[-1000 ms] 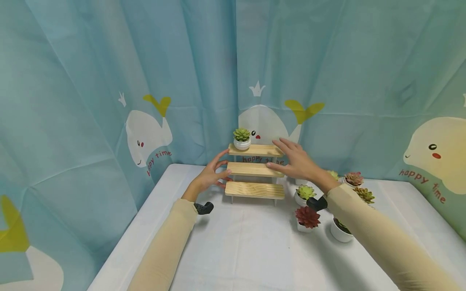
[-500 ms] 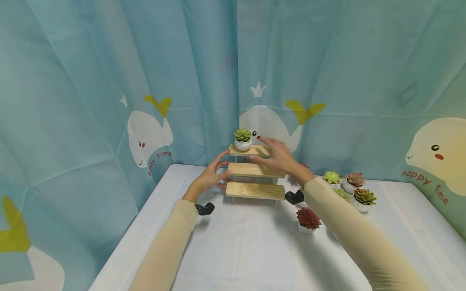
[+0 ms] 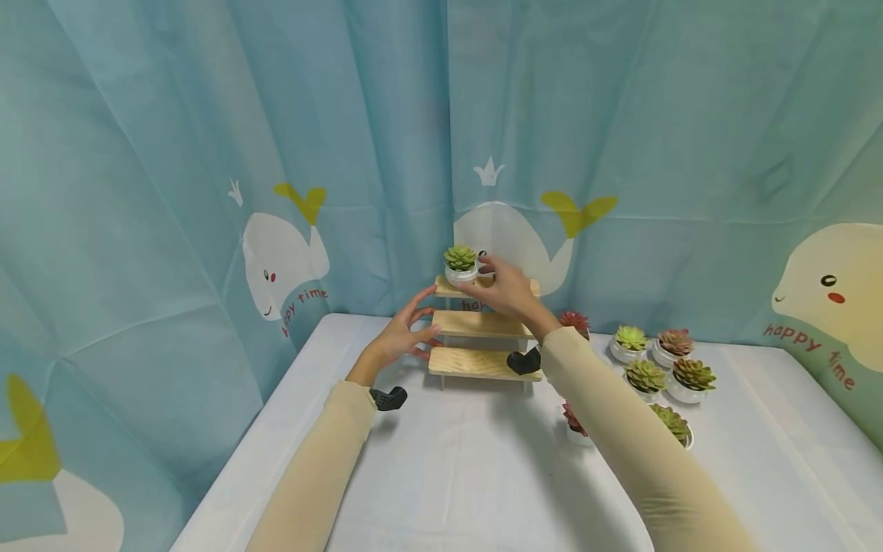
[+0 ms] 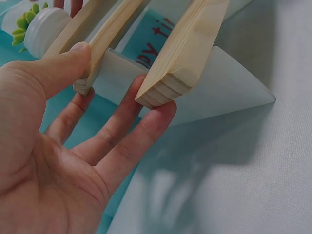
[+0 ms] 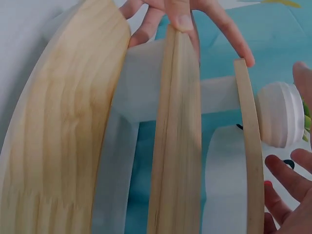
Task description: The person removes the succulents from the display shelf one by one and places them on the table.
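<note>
A three-tier wooden plant stand [image 3: 483, 323] with pale side supports stands on the table. My left hand [image 3: 396, 337] grips its left end; in the left wrist view the thumb lies on the middle plank [image 4: 105, 44] and fingertips touch the bottom plank's end [image 4: 165, 90]. On the top tier's left sits a green succulent in a white pot [image 3: 460, 266]. My right hand [image 3: 507, 287] is at the pot's right side, fingers spread. In the right wrist view, a digit is beside the white pot [image 5: 280, 114] and other fingers [image 5: 287, 180] are apart from it.
Several potted succulents stand right of the stand, among them a green one [image 3: 630, 343], a pinkish one [image 3: 674, 343] and a dark red one [image 3: 574, 322]. Another red one is partly behind the right sleeve [image 3: 607, 414]. A blue whale-print curtain [image 3: 386, 153] hangs behind the table.
My right hand has moved left along the top tier to the potted succulent there. The left hand has stayed on the stand's left end. More succulents on the right are uncovered.
</note>
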`<state>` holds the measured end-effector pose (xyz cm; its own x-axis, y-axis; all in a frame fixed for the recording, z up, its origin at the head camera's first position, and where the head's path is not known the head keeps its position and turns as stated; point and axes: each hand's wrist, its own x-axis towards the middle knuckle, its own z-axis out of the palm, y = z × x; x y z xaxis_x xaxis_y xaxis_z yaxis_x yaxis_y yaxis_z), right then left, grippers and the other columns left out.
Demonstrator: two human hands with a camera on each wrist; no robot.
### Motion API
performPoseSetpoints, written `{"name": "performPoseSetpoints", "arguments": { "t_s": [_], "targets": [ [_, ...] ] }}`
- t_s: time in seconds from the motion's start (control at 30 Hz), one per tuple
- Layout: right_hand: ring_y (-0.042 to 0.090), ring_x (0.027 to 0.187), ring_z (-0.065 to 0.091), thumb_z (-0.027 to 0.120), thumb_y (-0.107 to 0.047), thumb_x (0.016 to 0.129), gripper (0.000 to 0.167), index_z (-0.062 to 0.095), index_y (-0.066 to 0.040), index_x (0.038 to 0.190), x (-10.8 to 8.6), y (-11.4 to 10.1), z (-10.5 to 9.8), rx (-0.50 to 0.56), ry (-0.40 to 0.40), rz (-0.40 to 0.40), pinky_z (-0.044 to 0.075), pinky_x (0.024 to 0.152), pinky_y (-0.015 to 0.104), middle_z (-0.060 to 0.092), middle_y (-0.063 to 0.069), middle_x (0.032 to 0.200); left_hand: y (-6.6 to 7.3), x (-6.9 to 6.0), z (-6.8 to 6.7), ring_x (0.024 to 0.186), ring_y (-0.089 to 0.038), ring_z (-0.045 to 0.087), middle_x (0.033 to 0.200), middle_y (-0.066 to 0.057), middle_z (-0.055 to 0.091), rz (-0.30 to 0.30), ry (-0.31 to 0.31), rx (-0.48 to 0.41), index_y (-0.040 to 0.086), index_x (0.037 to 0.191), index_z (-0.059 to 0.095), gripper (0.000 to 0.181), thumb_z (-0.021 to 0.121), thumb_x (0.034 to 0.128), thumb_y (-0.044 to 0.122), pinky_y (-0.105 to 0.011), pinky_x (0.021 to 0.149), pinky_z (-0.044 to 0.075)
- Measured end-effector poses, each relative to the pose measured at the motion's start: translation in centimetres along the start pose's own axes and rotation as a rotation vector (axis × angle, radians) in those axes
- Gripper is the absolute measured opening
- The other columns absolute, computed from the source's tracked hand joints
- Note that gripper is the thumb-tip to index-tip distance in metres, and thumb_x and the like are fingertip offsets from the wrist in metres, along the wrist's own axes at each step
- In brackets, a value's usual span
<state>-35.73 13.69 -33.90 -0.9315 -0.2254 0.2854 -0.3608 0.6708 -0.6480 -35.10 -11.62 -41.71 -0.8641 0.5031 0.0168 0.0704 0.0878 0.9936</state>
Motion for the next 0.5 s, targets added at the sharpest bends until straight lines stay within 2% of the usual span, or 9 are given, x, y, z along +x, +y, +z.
{"name": "performPoseSetpoints", "arguments": {
  "t_s": [0.27, 0.37, 0.5],
  "targets": [
    [0.031, 0.118, 0.064, 0.074, -0.048, 0.093, 0.075, 0.050, -0.003, 0.147, 0.5, -0.3, 0.8, 0.048, 0.028, 0.044, 0.052, 0.098, 0.048, 0.067, 0.018, 0.129, -0.1, 0.0, 0.0, 0.116, -0.052, 0.062, 0.168, -0.014, 0.020, 0.012, -0.008, -0.005, 0.047, 0.161, 0.022, 0.077, 0.065, 0.1036, 0.019, -0.063, 0.084, 0.057],
    [0.032, 0.119, 0.062, 0.072, -0.052, 0.093, 0.073, 0.051, -0.005, 0.146, 0.6, -0.4, 1.0, 0.031, 0.043, 0.068, 0.041, 0.106, 0.053, 0.067, 0.016, 0.128, -0.1, 0.0, 0.0, 0.117, -0.054, 0.061, 0.169, -0.015, 0.018, 0.013, -0.014, -0.005, 0.046, 0.162, 0.021, 0.078, 0.065, 0.1037, 0.019, -0.065, 0.086, 0.055],
    [0.033, 0.121, 0.058, 0.070, -0.056, 0.093, 0.073, 0.054, -0.007, 0.144, 0.7, -0.5, 1.3, -0.015, 0.063, 0.091, 0.029, 0.102, 0.060, 0.069, 0.014, 0.126, -0.1, -0.1, -0.1, 0.117, -0.053, 0.061, 0.169, -0.015, 0.018, 0.008, -0.012, -0.002, 0.047, 0.162, 0.021, 0.078, 0.065, 0.1035, 0.020, -0.064, 0.086, 0.056]
  ]
}}
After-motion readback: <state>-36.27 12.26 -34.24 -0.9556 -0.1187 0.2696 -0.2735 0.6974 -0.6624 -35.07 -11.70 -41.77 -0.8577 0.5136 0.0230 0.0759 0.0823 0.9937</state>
